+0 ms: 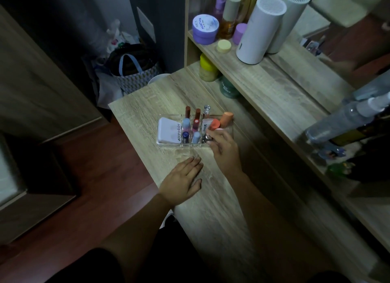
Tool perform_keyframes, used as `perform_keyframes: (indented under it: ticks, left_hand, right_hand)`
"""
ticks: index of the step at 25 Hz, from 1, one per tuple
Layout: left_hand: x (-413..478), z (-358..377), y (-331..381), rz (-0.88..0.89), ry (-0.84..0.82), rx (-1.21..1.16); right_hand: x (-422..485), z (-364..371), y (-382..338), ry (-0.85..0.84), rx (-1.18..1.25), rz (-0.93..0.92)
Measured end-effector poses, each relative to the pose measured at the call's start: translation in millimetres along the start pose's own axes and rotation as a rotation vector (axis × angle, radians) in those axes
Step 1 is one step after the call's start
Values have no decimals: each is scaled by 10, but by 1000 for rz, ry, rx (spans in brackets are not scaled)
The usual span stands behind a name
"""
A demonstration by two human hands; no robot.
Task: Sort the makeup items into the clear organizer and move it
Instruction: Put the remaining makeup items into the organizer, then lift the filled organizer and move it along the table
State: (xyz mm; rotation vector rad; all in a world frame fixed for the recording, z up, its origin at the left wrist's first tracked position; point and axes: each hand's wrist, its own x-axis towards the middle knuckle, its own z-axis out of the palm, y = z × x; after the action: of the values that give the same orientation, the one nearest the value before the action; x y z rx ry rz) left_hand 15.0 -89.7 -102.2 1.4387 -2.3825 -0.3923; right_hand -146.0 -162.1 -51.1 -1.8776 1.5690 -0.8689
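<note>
The clear organizer (168, 144) stands on the wooden desk (211, 208), filled with makeup. A white compact (167, 130) lies in its left compartment. Several lipsticks (197, 119) stand upright in the middle slots. Two orange sponges (221, 120) sit at its right end beside a white tube (205, 126). My right hand (223, 149) rests at the organizer's right front corner, fingertips touching a small shiny item (205, 138) there; whether it grips it is unclear. My left hand (183, 181) lies flat on the desk just in front of the organizer, holding nothing.
A shelf (263, 80) runs along the desk's right with a white cylinder (259, 29), purple jars (204, 29) and bottles. A yellow jar (207, 68) and green jar (229, 88) sit under it. A patterned bag (135, 71) stands on the floor beyond the desk.
</note>
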Motion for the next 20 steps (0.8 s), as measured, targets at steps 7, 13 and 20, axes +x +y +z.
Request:
perform_keyframes:
  ticks: [7,13,20]
  left_hand:
    - [-3,18,-7,10,18,12]
    - [-3,18,-6,7,22,11]
    - [-6,11,1,6,14,7]
  right_hand:
    - [4,26,-63,-16,2,132]
    - [12,18,-82,-4,-7,115]
    - [-2,22,-76,-30,-11,114]
